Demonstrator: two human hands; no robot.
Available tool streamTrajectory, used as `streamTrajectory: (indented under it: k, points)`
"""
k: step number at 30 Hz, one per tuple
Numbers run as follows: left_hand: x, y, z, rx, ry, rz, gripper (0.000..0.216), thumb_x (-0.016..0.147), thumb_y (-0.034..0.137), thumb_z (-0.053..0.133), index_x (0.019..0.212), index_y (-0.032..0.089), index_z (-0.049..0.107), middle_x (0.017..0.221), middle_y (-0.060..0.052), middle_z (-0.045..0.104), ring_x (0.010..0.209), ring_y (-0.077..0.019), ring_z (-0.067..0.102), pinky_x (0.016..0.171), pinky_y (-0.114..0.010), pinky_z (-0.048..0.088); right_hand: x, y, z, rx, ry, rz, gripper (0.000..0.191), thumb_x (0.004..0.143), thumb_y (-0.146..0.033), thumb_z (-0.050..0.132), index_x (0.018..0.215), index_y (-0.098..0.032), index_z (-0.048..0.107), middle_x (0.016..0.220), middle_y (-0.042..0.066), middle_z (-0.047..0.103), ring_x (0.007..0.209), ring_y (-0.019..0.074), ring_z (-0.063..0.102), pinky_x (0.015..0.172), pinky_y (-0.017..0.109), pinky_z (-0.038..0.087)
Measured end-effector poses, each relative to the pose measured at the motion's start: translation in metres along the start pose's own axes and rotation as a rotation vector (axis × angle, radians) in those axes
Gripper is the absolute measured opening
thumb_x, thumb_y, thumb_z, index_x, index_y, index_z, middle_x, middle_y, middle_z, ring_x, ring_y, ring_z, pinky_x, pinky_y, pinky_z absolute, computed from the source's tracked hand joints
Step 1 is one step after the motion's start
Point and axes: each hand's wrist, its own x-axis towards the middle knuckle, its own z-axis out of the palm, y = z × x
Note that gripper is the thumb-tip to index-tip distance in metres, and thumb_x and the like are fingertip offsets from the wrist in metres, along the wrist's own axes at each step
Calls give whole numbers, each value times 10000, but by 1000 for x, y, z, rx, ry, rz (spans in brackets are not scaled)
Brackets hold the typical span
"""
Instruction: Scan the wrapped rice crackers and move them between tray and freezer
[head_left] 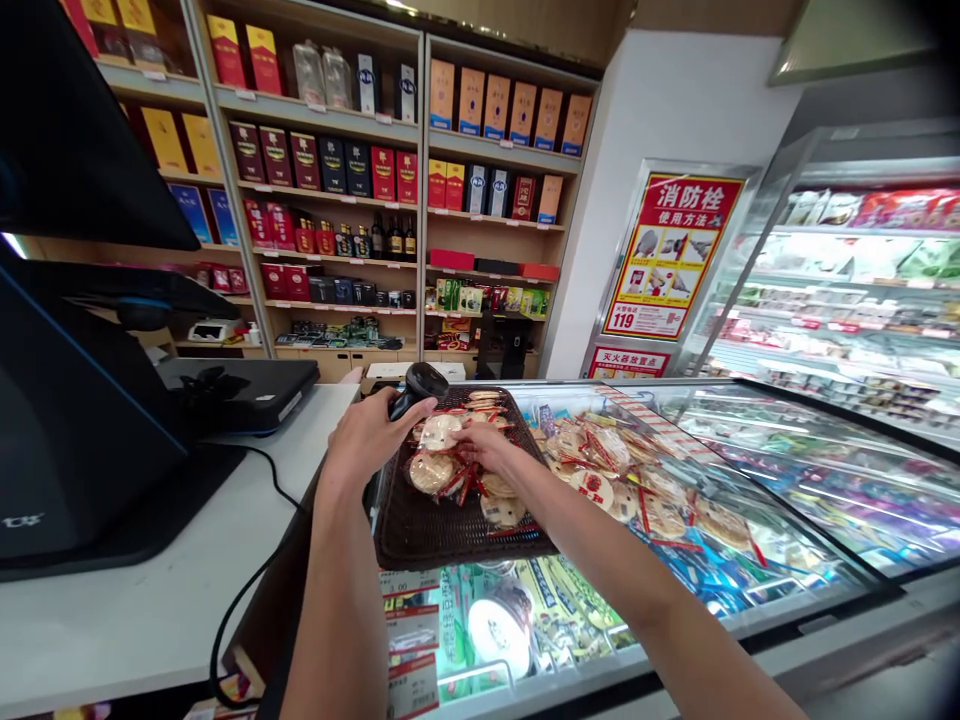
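My left hand is wrapped round the handle of a black barcode scanner, its head tilted over the far left side of a brown woven tray. Inside the tray my right hand pinches a clear-wrapped packet of round flat crackers, held just below the scanner. More cracker packets with red trim lie around my right fingers. The tray rests on the glass top of a chest freezer.
Loose cracker packets are spread on the freezer glass to the right. At left stand a white counter, a monitor and a dangling black cable. Shelves of boxed bottles line the back wall.
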Motion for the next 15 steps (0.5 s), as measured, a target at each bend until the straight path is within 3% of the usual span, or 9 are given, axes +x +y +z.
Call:
streamTrajectory:
  k: [5, 9, 12, 15]
  points:
    - [2, 11, 7, 20, -35, 41, 612, 788, 772, 443, 991, 234, 652, 987, -100, 733, 994, -328, 654, 725, -309, 427, -8, -14, -40, 122, 136, 122, 154, 799, -111, 682, 924, -157, 606, 778, 28, 696, 672, 132, 671, 688, 274, 589]
    - [2, 27, 16, -12, -156, 165, 571, 807, 749, 448, 918, 232, 662, 875, -59, 726, 830, -270, 662, 653, -289, 420, -31, -14, -67, 271, 306, 28, 133, 792, -88, 661, 892, -161, 612, 827, 19, 706, 656, 104, 666, 680, 236, 596]
    - [4, 39, 28, -54, -265, 301, 556, 828, 720, 452, 928, 222, 677, 852, -51, 724, 794, -246, 654, 664, -289, 431, -50, -11, -77, 317, 308, -21, 174, 764, -119, 704, 911, -167, 623, 861, 21, 711, 691, 114, 679, 706, 244, 602]
    - [8, 45, 43, -43, -287, 378, 577, 840, 725, 431, 967, 225, 689, 914, -67, 734, 863, -261, 658, 735, -303, 445, -61, -8, -81, 343, 307, -56, 230, 741, -184, 753, 925, -170, 614, 904, 26, 707, 707, 117, 686, 741, 258, 602]
